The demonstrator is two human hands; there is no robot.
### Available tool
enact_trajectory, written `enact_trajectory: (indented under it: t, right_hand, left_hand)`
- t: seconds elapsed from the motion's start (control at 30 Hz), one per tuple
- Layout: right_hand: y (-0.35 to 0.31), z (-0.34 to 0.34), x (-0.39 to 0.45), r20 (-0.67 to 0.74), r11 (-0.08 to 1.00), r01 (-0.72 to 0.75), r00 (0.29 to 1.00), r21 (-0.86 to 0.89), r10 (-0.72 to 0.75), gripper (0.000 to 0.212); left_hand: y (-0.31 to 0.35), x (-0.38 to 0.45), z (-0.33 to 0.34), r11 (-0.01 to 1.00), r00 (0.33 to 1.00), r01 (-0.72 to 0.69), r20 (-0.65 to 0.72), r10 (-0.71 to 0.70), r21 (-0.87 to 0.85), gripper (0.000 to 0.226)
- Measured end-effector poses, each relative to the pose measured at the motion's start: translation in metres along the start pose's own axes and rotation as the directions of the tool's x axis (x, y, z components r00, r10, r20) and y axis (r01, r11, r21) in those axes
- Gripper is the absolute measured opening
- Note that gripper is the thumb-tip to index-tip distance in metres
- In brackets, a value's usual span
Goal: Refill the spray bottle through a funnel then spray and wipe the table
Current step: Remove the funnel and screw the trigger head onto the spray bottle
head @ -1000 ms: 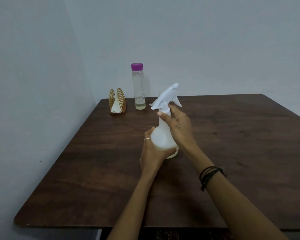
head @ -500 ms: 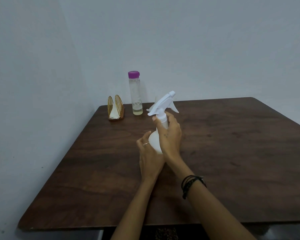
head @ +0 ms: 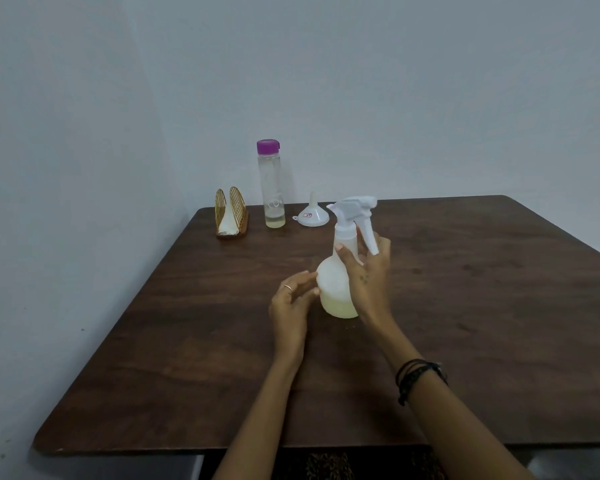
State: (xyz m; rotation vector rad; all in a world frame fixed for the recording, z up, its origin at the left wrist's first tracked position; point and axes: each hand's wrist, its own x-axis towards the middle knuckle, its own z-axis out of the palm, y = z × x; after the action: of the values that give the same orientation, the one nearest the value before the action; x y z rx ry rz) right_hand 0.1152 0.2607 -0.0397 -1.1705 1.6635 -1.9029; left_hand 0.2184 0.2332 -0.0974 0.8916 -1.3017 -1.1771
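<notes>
A white spray bottle (head: 336, 282) with pale yellow liquid at its bottom stands upright in the middle of the dark wooden table (head: 482, 323). My right hand (head: 368, 278) grips its neck just under the white trigger head. My left hand (head: 291, 306) is beside the bottle's left side, fingers apart, fingertips at or just off its body. A white funnel (head: 310, 214) rests upside down at the back of the table. Beside it stands a tall clear bottle (head: 272, 188) with a purple cap and a little yellowish liquid.
A gold wire napkin holder (head: 230, 213) with a white napkin sits at the back left, near the wall corner. Walls close off the table's left and far sides. The near table edge runs below my forearms.
My left hand has come off the bottle's body and opened. The trigger head has turned so the nozzle faces right. The funnel, hidden behind the bottle before, now shows.
</notes>
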Motion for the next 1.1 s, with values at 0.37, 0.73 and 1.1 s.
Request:
enact_trajectory:
  t: [0.37, 0.73, 1.1]
  right_hand:
    - [-0.009, 0.007, -0.018, 0.059, 0.982, 0.132, 0.990, -0.139, -0.125, 0.053]
    - [-0.017, -0.016, 0.051, 0.760, 0.994, -0.070, 0.641, -0.087, 0.111, 0.049]
    - [-0.028, 0.004, 0.014, 0.333, 0.998, 0.044, 0.943, -0.052, -0.024, 0.024]
  left_hand:
    - [0.009, -0.004, -0.001, 0.986, 0.970, 0.163, 0.191, -0.152, -0.044, 0.040]
    - [0.020, -0.004, 0.002, 0.990, 0.944, 0.048, 0.318, -0.087, 0.129, 0.081]
    - [0.011, -0.005, 0.007, 0.991, 0.974, 0.039, 0.217, -0.067, 0.128, 0.068]
